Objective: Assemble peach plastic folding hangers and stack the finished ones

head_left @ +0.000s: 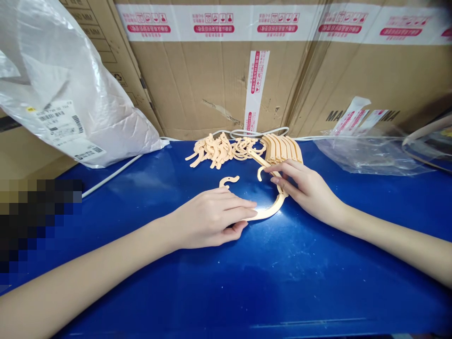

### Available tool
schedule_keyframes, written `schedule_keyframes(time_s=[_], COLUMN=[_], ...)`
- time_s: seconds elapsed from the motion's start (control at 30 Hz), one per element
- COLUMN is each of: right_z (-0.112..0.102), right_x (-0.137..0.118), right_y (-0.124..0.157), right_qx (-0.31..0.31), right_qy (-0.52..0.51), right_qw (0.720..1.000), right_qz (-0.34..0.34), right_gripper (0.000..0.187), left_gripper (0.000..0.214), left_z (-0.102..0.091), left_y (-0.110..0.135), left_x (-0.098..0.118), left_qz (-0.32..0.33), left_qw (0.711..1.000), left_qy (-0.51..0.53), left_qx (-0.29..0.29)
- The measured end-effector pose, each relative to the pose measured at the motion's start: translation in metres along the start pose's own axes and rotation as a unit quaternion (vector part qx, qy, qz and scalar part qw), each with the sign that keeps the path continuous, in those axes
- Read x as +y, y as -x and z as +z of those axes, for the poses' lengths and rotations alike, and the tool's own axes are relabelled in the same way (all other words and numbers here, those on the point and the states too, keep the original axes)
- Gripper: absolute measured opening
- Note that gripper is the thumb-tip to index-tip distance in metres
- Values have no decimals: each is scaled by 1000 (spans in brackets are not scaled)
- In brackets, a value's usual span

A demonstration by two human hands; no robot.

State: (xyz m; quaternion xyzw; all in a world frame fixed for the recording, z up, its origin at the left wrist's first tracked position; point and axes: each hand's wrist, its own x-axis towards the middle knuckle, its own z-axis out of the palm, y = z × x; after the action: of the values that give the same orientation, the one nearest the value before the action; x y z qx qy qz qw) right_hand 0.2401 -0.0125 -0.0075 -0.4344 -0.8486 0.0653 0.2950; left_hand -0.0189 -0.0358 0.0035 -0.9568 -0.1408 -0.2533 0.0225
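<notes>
My left hand [217, 216] is closed, its fingers and thumb around the left end of a curved beige hanger arm [270, 210]. My right hand [300, 186] pinches a straighter beige hanger arm [260, 159] that slants away from me. The two arms meet or overlap near my right fingertips; whether they are joined I cannot tell. A small hooked end [260, 174] sticks out left of my right fingers. Just beyond my left hand shows a beige hook piece [229, 181], its lower part hidden by the hand.
At the back of the blue table [247, 287] lie a heap of beige hook pieces [213, 150], some curled pieces [243, 147] and a row of stacked arms [284, 148]. A filled plastic bag [106, 117] stands left, clear film [374, 153] lies right, and cardboard boxes [197, 80] close off the back.
</notes>
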Motion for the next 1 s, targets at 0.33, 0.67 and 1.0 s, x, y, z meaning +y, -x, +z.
schedule_keyframes(time_s=[0.33, 0.67, 1.0], right_z=[-1, -4, -8], right_x=[-2, -11, -14], right_y=[0, 3, 4], right_qx=[-39, -51, -58], right_qy=[6, 47, 36], right_qw=[998, 984, 975], right_qz=[-59, -166, -210], right_gripper=[25, 22, 25], left_gripper=[25, 20, 13], left_z=[0, -4, -1], left_y=[1, -1, 0], left_x=[-5, -8, -4], left_qz=[-35, -50, -256], left_qw=[999, 985, 965], left_qy=[6, -166, 48], left_qx=[-33, -17, 39])
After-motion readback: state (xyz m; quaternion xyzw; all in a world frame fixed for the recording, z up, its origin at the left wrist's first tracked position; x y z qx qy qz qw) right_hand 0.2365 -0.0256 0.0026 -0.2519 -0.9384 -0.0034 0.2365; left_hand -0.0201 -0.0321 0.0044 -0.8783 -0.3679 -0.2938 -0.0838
